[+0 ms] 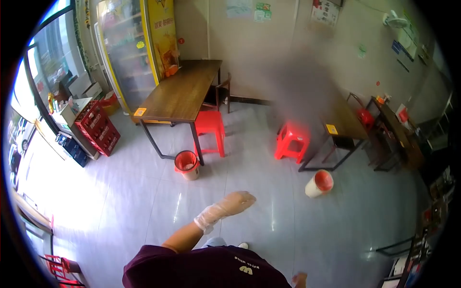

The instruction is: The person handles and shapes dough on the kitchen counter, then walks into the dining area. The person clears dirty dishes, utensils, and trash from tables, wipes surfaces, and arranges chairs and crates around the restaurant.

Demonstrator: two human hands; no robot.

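Observation:
My left hand (233,203), in a clear plastic glove, is held out in front of my dark maroon shirt (206,269) above the tiled floor. Its fingers are loosely curled together, and nothing shows in them. My right hand (300,279) is at the bottom edge, low beside my body; only a small part shows, and its fingers are not clear. Ahead of the left hand, touching neither hand, stands a waste bin (191,174) with a red liner. A white bin (313,188) with a red inside stands to the right.
A wooden table (180,91) with a red stool (210,126) stands ahead left, near a glass-door fridge (126,53). Another red stool (292,139) and a table (348,120) are at right, partly behind a grey blur. Red crates (98,127) stand at left.

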